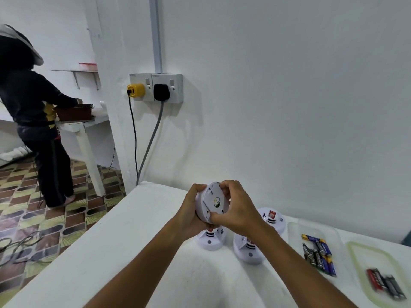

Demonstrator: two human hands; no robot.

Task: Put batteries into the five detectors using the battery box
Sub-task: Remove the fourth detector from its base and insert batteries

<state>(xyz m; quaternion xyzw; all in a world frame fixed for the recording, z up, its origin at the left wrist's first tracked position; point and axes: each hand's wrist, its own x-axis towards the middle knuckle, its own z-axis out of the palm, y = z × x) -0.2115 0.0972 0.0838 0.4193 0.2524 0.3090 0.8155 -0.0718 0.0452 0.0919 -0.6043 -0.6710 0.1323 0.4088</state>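
Note:
A round white detector (pixel 213 201) is held up above the white table (pixel 124 236), its back plate facing me. My left hand (pixel 192 212) grips its left rim and underside. My right hand (pixel 238 205) curls round its right rim, fingers over the top and thumb at the bottom edge. Three more white detectors lie on the table below: one under my hands (pixel 211 240), one beneath my right forearm (pixel 248 252), one behind it (pixel 272 217). A clear battery box (pixel 295 232) holds several blue and dark batteries (pixel 318 254).
The box's clear lid (pixel 355 252) with a greenish seal lies at the right, a few red and dark batteries (pixel 384 283) on it. Wall sockets with a yellow plug (pixel 136 91) and a black plug (pixel 161 92) are behind. A person (pixel 37 121) stands at another table far left.

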